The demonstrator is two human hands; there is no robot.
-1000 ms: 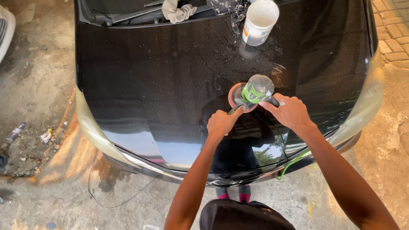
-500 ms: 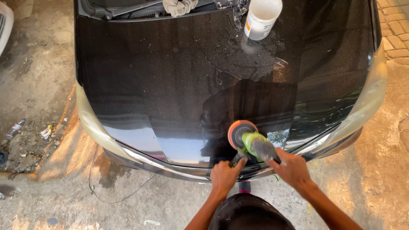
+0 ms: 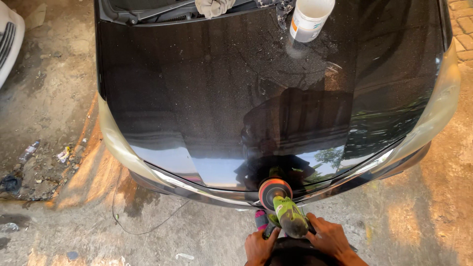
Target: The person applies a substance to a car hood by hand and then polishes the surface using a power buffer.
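A green and grey power polisher (image 3: 288, 216) with a round orange pad (image 3: 274, 191) rests on the front edge of a black car hood (image 3: 207, 98). My left hand (image 3: 260, 245) grips its dark side handle. My right hand (image 3: 330, 238) holds the rear of the polisher body. Both hands are low in the picture, close to my body. The hood is glossy and speckled with pale flecks.
A white plastic tub (image 3: 309, 18) stands on the hood near the windshield, with a grey rag (image 3: 214, 7) beside the wipers. A thin black cord (image 3: 143, 224) trails on the wet concrete. Litter (image 3: 44, 157) lies at the left, near a white car bumper (image 3: 9, 39).
The polisher and both my hands have moved from the middle right of the hood back to its front edge, toward my body. My arms have drawn in.
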